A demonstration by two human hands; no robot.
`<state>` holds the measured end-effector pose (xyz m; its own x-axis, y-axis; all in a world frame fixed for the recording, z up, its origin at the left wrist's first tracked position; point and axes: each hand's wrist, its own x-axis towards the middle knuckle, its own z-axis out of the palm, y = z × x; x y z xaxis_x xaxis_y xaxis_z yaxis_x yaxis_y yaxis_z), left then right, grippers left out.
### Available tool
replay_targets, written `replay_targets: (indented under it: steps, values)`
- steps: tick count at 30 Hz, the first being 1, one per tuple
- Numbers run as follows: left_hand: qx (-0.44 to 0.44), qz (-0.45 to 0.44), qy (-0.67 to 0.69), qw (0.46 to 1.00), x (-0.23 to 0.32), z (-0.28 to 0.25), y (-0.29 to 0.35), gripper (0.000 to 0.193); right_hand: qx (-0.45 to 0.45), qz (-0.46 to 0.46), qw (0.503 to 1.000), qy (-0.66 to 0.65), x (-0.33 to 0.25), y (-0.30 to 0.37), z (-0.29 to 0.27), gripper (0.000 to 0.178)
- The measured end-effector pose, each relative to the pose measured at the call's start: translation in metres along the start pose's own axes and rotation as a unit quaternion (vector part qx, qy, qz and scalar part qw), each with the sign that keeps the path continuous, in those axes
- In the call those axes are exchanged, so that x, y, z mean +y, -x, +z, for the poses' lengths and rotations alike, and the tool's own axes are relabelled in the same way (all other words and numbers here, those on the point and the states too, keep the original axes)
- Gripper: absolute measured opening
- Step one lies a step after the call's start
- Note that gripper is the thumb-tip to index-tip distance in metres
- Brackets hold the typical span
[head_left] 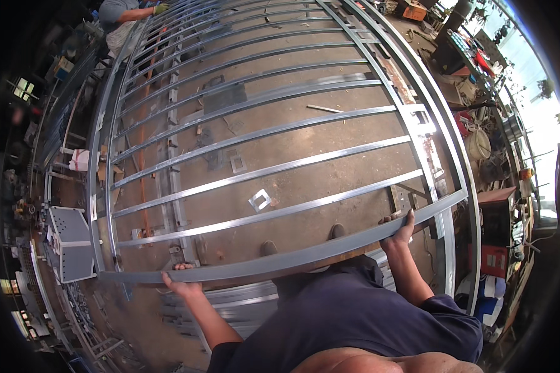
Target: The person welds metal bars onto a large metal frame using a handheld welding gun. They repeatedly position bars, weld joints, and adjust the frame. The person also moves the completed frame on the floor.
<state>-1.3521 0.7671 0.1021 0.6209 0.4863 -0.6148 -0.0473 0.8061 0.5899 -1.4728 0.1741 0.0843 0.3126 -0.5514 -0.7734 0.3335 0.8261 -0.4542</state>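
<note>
A large metal frame (280, 260) of grey square tubing spans the view, with several parallel crossbars (274, 166) running between its long sides. My left hand (182, 284) grips the near end bar close to its left corner, fingers wrapped under and showing behind it. Further right, my right hand (398, 234) holds the same bar, thumb up along its face and fingertips showing on the far side. The bar is in front of my body at about waist height. At the far left end, a co-worker (119, 17) has a gloved hand (160, 9) at the frame.
Below the frame lies a dirt-brown floor (292, 140) with a square metal plate with a hole (259, 200). Metal tubes (230, 304) are stacked by my legs. A grey cabinet (74, 239) stands left; cluttered benches (473, 74) line the right side.
</note>
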Motion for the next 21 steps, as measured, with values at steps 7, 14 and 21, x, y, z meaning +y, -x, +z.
replay_targets:
  steps: [7, 14, 21]
  values:
    - [0.006, -0.008, -0.001, 1.0, 0.092, -0.042, -0.062, 0.046, 0.003, -0.021, 0.999, 0.042, 0.11, 0.039, -0.024, 0.053]
    - [-0.041, 0.019, -0.012, 0.999, 0.162, -0.042, -0.098, 0.044, 0.005, 0.028, 1.0, 0.006, 0.18, 0.048, -0.035, 0.057]
    - [-0.036, 0.034, -0.028, 0.998, 0.182, -0.053, -0.126, 0.045, 0.012, 0.059, 0.998, -0.012, 0.215, 0.071, -0.023, 0.06]
